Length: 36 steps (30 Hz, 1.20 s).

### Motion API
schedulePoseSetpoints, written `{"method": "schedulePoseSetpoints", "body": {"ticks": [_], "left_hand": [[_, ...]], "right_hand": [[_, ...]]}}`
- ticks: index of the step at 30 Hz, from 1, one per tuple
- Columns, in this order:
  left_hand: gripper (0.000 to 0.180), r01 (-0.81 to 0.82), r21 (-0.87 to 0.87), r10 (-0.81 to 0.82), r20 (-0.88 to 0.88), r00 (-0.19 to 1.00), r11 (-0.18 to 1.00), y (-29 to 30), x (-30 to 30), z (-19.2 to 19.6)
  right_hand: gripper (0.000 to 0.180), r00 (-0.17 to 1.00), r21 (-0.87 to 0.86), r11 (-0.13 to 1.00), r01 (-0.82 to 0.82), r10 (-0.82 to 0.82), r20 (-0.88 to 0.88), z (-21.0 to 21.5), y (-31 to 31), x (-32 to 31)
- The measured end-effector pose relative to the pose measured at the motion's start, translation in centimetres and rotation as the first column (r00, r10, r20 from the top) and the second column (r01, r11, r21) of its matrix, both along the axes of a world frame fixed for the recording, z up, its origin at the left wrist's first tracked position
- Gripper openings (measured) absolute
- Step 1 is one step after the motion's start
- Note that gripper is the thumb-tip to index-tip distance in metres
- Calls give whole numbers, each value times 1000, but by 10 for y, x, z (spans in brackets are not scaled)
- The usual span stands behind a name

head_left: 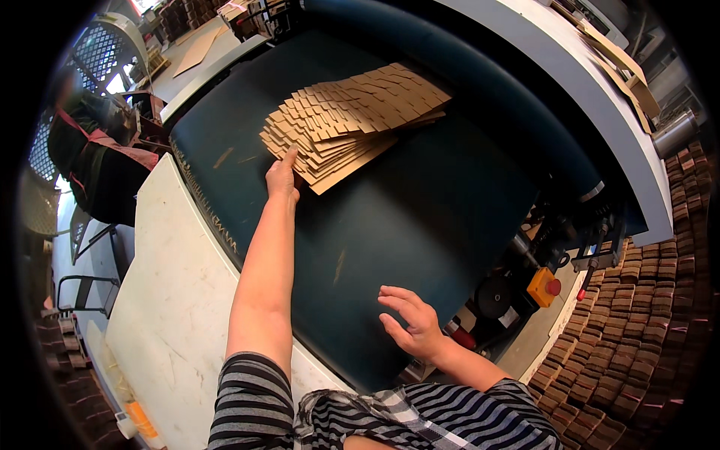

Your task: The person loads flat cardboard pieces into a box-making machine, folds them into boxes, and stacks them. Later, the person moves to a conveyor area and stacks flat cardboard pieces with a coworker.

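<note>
A fanned, overlapping pile of flat brown cardboard pieces (pixel 352 109) with notched edges lies on the dark green conveyor belt (pixel 405 217). My left hand (pixel 282 178) reaches out to the pile's near left corner, thumb against the edges of the pieces. Its other fingers are mostly hidden, and it appears to grip the lowest, nearest pieces. Above the near right part of the belt, my right hand (pixel 413 325) has its fingers apart and holds nothing.
A dark roller (pixel 480 82) under a white machine frame (pixel 555 67) spans the belt's far side. A yellow box with a red button (pixel 544 288) sits at right, beside many bundled cardboard stacks (pixel 622 322). A white panel (pixel 180 285) borders the left; a person (pixel 94 150) stands beyond.
</note>
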<state>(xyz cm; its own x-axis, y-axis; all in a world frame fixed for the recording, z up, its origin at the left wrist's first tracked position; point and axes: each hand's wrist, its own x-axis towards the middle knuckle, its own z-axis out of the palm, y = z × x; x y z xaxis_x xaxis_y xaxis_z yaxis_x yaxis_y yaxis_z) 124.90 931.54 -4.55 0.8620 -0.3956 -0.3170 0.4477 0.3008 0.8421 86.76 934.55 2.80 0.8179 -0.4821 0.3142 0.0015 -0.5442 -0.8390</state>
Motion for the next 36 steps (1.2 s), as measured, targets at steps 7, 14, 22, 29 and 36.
{"method": "schedulePoseSetpoints", "body": {"ticks": [7,14,22,29,36], "left_hand": [[43,79,-190,-86,-25,996,979,-15,-8,-7],[38,60,-252,-41,80,996,966,-15,-12,-12],[36,90,-285,-61,107,992,954,-41,-41,-4],[36,79,-322,-80,9,997,944,-44,-60,-1],[35,114,-419,-187,-139,972,901,-35,-50,5]], "right_hand": [[28,999,-32,999,36,-36,-8,-6,-17,6],[31,992,-186,977,106,-92,81,7,-74,58],[55,927,-405,833,376,-339,162,14,-196,212],[90,790,-596,750,286,-537,-295,14,-210,290],[93,712,-603,785,141,-504,-489,5,-205,291]]}}
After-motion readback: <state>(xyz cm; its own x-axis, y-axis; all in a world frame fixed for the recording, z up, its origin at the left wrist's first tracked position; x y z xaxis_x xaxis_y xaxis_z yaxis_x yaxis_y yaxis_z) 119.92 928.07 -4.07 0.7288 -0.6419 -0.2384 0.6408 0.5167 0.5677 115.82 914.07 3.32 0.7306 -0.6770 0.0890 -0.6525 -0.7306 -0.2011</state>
